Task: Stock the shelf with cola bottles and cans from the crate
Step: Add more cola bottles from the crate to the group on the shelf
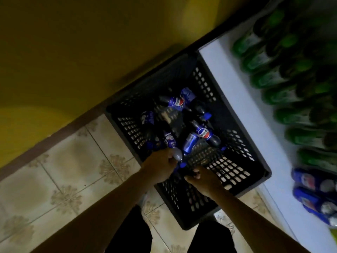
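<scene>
Both hands are inside the crate by its near edge: left hand grips a cola bottle by the neck, right hand curls just beside, hold unclear; bottles and a can lie beyond.

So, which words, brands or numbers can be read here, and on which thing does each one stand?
No word can be read plainly.
Upper cola bottle in the crate: red, white and blue globe logo only; lettering blurred.
Right cola bottle: same logo; white lettering too blurred.
Blue cans on the shelf: print blurred.
Green bottles: labels blurred.
</scene>
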Available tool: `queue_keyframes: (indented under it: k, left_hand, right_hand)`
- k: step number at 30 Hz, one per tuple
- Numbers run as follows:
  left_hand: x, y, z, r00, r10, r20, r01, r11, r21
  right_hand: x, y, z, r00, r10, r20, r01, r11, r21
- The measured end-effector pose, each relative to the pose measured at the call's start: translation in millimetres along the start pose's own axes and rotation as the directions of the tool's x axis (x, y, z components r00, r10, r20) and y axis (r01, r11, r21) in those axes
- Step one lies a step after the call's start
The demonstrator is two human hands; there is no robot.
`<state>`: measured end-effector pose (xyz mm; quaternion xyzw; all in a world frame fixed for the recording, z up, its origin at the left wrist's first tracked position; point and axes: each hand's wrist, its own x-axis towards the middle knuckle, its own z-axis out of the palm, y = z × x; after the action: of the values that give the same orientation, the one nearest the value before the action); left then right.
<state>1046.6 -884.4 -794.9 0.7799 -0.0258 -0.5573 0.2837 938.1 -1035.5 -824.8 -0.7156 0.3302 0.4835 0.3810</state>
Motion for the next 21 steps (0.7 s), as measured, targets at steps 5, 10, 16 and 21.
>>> queue_keyframes:
  k: [5,10,16,21]
  left_hand:
    - [89.8,-37.5,64.0,0.999,-0.023,0.022,0.020,0.994,0.112]
    - [128.3,-61.7,85.5,0.998,-0.050,0.034,0.045,0.992,0.119]
    - [111.3,-63.9,70.0,1.000,0.027,-0.008,-0.027,0.997,0.073]
    - [65.7,-38.0,34.4,0.998,0.023,-0.057,-0.014,0.988,0.154]
  right_hand:
    - [105.7,12.8,37.7,0.999,0.010,-0.050,-0.006,0.997,0.083]
    - [152.3,23.2,68.4,0.985,0.171,0.024,-0.169,0.930,0.327]
    - [135.4,14.1,53.9,0.985,0.169,0.034,-0.171,0.929,0.327]
    - [96.8,-45.1,-1.0,0.975,0.039,-0.219,-0.028,0.998,0.051]
